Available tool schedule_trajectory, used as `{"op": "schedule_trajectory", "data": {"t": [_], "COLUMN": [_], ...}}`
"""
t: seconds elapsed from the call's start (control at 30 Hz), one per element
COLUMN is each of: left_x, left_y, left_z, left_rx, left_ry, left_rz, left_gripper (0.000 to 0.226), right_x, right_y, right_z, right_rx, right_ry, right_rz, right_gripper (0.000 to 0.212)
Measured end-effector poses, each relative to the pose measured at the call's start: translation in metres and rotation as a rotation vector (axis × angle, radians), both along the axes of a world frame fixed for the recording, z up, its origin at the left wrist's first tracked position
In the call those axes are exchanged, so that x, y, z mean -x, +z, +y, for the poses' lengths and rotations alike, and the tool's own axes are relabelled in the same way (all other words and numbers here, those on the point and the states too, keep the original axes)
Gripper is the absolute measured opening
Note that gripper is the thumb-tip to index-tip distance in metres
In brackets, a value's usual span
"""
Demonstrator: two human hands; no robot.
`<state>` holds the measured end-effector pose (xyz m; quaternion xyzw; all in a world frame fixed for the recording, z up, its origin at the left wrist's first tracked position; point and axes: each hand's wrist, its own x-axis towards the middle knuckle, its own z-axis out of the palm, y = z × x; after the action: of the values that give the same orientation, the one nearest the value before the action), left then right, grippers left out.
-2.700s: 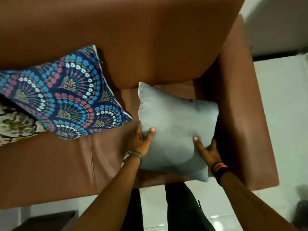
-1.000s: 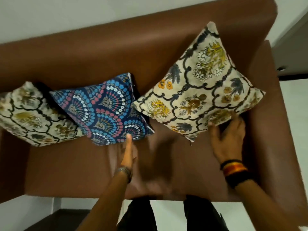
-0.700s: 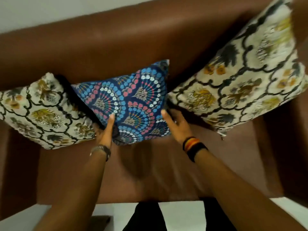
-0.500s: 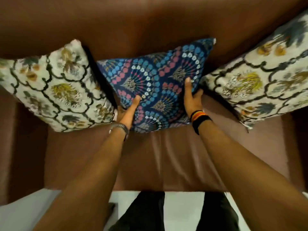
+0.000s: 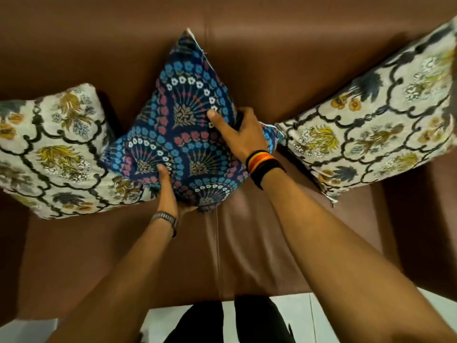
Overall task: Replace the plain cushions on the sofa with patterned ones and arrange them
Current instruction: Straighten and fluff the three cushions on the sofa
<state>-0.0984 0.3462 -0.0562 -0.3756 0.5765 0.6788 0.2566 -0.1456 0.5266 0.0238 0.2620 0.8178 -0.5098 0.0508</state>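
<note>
Three patterned cushions lean against the back of a brown leather sofa [image 5: 284, 233]. The blue fan-patterned cushion [image 5: 183, 134] is in the middle, standing on one corner like a diamond. My left hand [image 5: 167, 189] grips its lower left edge and my right hand [image 5: 241, 134] grips its right corner, thumb pressed into the front. A cream floral cushion [image 5: 52, 154] leans at the left, touching the blue one. Another cream floral cushion [image 5: 376, 129] leans at the right. No plain cushion is in view.
The sofa's right armrest [image 5: 425, 224] and left armrest [image 5: 12, 243] bound the seat. A seam runs down the middle of the seat. White floor tiles [image 5: 296, 320] and my dark trouser legs [image 5: 222, 323] show below the seat's front edge.
The blue cushion has been turned from lying slanted to standing on one corner, and my right hand has shifted up onto its right corner. Earlier, the plain grey cushion gave way to the right floral one.
</note>
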Motion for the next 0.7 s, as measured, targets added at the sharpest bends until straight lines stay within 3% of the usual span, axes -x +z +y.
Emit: {"op": "schedule_trajectory", "data": {"t": [0.1, 0.23, 0.37, 0.47, 0.57, 0.7], "left_x": [0.000, 0.003, 0.007, 0.002, -0.010, -0.030], "left_y": [0.003, -0.005, -0.008, -0.007, -0.005, -0.002], "left_z": [0.024, 0.063, 0.084, 0.072, 0.043, -0.029], "left_rx": [0.004, -0.107, -0.030, 0.008, 0.073, 0.175], "left_ry": [-0.006, -0.034, -0.026, 0.015, 0.009, 0.001], "left_rz": [0.035, -0.002, 0.005, -0.023, -0.056, -0.074], "left_gripper": [0.072, 0.094, 0.104, 0.115, 0.098, 0.109], "right_x": [-0.005, -0.017, -0.018, -0.027, -0.057, -0.127], "right_y": [0.006, 0.009, 0.010, 0.003, -0.014, -0.058], "right_z": [0.024, 0.059, 0.085, 0.087, 0.087, 0.074], "right_rx": [-0.043, -0.119, -0.112, -0.160, -0.167, -0.133], "right_ry": [0.026, 0.010, 0.079, 0.142, 0.097, 0.031], "right_rz": [-0.006, 0.022, 0.022, 0.010, 0.054, -0.202], "right_gripper": [0.108, 0.104, 0.103, 0.102, 0.096, 0.107]}}
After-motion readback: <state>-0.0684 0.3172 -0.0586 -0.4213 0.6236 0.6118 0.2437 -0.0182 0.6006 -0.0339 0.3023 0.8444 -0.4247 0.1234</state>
